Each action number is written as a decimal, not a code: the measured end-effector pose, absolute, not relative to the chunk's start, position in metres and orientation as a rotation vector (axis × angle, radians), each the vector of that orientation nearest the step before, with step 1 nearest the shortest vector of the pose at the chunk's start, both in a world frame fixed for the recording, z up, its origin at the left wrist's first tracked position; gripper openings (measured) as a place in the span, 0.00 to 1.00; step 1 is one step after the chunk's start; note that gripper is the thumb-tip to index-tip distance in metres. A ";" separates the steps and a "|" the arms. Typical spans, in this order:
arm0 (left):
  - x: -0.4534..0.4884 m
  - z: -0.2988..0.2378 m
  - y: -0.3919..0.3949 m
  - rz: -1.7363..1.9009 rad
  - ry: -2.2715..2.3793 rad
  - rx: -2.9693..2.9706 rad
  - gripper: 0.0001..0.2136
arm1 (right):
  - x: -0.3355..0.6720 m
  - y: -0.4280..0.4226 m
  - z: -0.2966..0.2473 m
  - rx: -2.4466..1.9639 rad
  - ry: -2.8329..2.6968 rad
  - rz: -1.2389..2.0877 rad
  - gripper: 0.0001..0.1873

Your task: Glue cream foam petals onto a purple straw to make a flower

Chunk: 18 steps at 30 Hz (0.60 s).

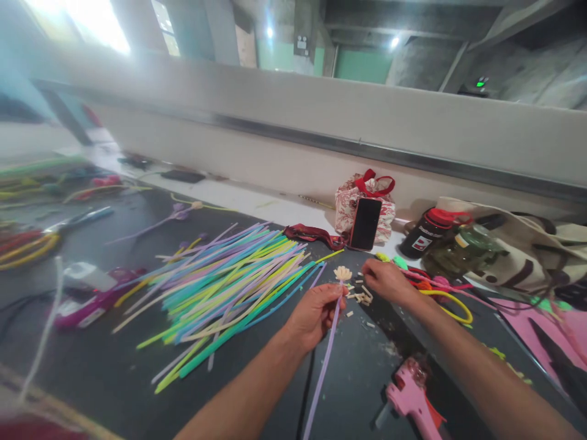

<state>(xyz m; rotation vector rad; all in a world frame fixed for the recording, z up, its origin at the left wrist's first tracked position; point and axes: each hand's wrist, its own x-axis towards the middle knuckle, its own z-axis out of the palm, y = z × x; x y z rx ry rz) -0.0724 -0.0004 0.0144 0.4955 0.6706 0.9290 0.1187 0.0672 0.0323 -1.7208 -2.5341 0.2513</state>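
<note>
My left hand (316,315) is closed around a lilac pipe cleaner (326,360), whose lower end runs down toward the bottom edge. At its top, just above my fingers, sits a cream flower head (343,273) made of short pieces. Small cut cream pieces (364,296) lie scattered on the dark table right of that hand. Beyond them my right hand (384,280) hovers low or rests at the table, fingers curled together; whatever they pinch, if anything, is hidden.
Left of my hands spreads a pile of coloured pipe cleaners (229,287). A pink glue gun (410,394) lies at front right, a purple glue gun (92,299) at left. At the back stand a phone (365,223), a patterned bag (347,205) and a black bottle (422,235).
</note>
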 end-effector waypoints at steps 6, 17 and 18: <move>-0.066 0.014 -0.006 0.920 0.698 0.468 0.08 | 0.113 0.005 0.046 -1.654 -2.279 0.489 0.06; -0.057 0.012 -0.014 0.924 0.746 0.495 0.11 | 0.087 -0.013 0.061 -1.681 -2.224 0.653 0.05; -0.057 0.012 -0.014 0.934 0.749 0.500 0.11 | 0.086 -0.013 0.063 -1.686 -2.231 0.631 0.05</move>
